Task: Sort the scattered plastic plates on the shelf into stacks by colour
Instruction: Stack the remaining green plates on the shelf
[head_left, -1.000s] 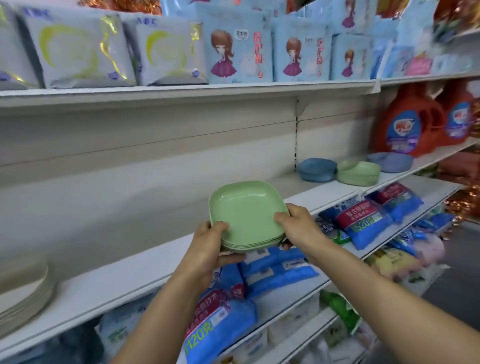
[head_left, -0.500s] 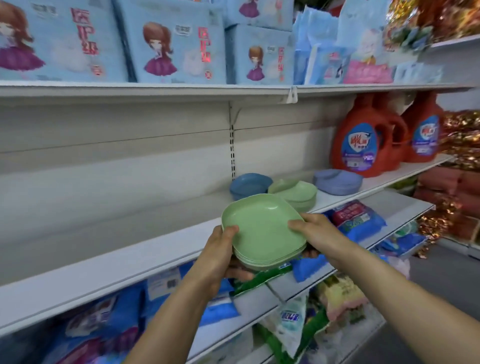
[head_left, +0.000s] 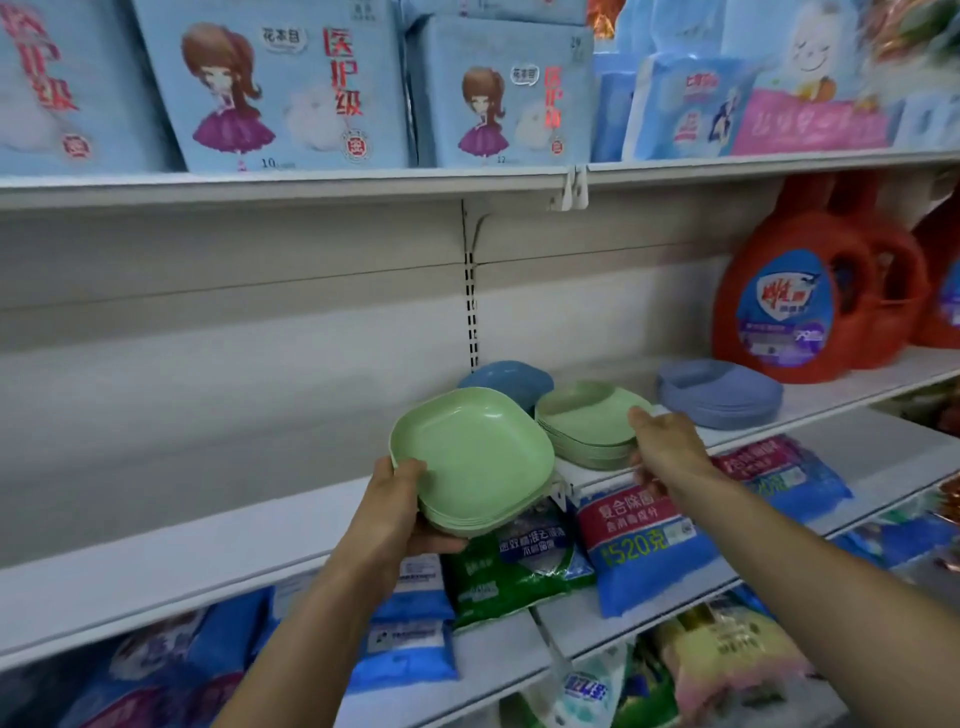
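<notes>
Over the shelf (head_left: 156, 551), right hand (head_left: 667, 449) has released the green stack (head_left: 470, 460); left hand (head_left: 400, 506) keeps its grip.

Two bare forearms — no sleeves, rings or watch.

Hidden, cropped and blurred parts of the shelf view

The left hand (head_left: 397, 512) covers the near-left rim of the held green stack (head_left: 475, 460), and its fingers go out of sight under the stack; the plate count there is too fine to tell. That stack hides part of the blue plates (head_left: 511, 382) behind it. The right hand (head_left: 667, 449) covers the near-right edge of the green stack on the shelf (head_left: 587, 423), so whether it grips or only touches cannot be told. Both forearms are cut off by the bottom edge. The red detergent jug (head_left: 795, 306) hides most of its neighbour, which the right edge crops. The bags on the lower shelf (head_left: 644, 540) are blurred toward the corners, their small print unreadable.
</notes>
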